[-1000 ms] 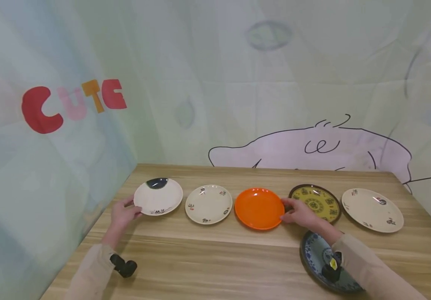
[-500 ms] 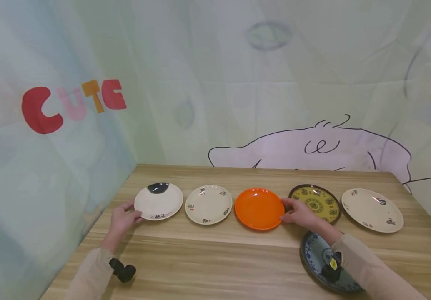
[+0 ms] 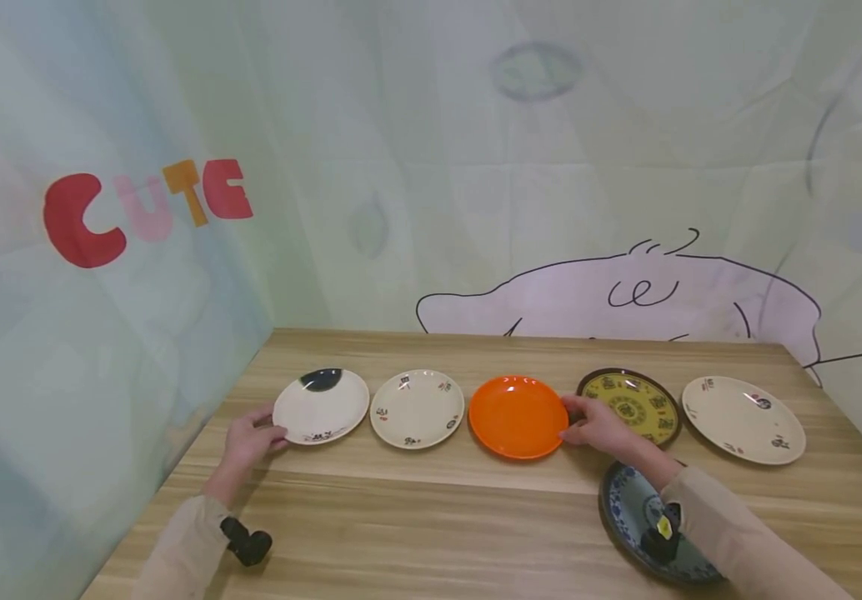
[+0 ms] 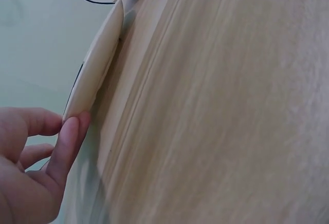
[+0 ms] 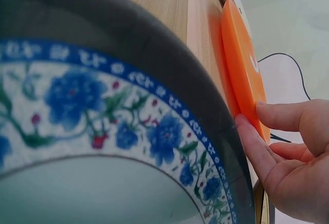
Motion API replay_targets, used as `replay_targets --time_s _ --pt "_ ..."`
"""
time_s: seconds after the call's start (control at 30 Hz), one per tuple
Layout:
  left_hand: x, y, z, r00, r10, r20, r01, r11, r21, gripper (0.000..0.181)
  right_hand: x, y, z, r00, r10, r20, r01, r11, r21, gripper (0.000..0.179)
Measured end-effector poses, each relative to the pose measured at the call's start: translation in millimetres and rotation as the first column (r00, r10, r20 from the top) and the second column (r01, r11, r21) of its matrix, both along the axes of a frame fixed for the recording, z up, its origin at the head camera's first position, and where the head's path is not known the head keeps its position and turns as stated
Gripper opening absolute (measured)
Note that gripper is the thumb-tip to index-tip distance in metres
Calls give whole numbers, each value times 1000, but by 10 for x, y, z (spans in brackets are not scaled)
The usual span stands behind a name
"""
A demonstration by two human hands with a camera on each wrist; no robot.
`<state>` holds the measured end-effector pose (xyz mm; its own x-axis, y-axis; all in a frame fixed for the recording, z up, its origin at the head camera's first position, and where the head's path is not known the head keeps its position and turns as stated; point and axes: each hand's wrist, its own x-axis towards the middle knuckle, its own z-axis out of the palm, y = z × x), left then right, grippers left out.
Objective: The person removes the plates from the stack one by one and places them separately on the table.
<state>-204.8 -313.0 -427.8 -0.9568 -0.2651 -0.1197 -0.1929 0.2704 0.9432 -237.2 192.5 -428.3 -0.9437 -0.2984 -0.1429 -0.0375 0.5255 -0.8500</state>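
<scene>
At the left end of a row of plates, my left hand (image 3: 248, 443) pinches the lower left rim of a white plate (image 3: 318, 412) with a dark patch at its top. In the left wrist view this white plate (image 4: 97, 62) appears edge-on, its rim between thumb and fingers. My right hand (image 3: 598, 427) pinches the right rim of an orange plate (image 3: 518, 417), which lies on the table. The right wrist view has the orange plate (image 5: 240, 62) edge-on, thumb and fingers at its rim. Between these two lies a cream plate (image 3: 418, 410) with small printed marks.
A yellow-green plate (image 3: 644, 404) with a dark rim lies behind my right hand, a cream oval plate (image 3: 746, 421) to its right. Under my right forearm sits a larger blue flowered plate (image 3: 629, 521). All stand on a wooden table (image 3: 416, 533) before a printed cloth backdrop (image 3: 431, 167).
The white plate in my left hand has come down and slightly right, closer to the cream plate. My right hand and the orange plate have stayed in place.
</scene>
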Motion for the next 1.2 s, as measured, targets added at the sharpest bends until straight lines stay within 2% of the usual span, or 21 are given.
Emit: replay_targets --time_s 0.3,0.47,0.73,0.93,1.2 --pt "-17 -11 -12 994 17 106 -15 1000 -23 58 5 -5 12 1000 6 -7 -6 1000 -8 61" --pt "-32 -25 -42 994 3 105 4 998 -57 59 1 -3 9 1000 -4 -3 4 1000 7 62" --pt "-16 -35 -18 992 -14 124 29 992 -120 58 16 -23 8 998 -20 56 22 999 -43 69" --pt "25 -39 24 992 -29 121 45 990 -131 57 28 -50 -1 996 -24 88 32 996 -85 72" --pt "31 -68 29 992 -33 121 48 991 -127 59 40 -91 -7 994 -58 98 66 995 -80 70"
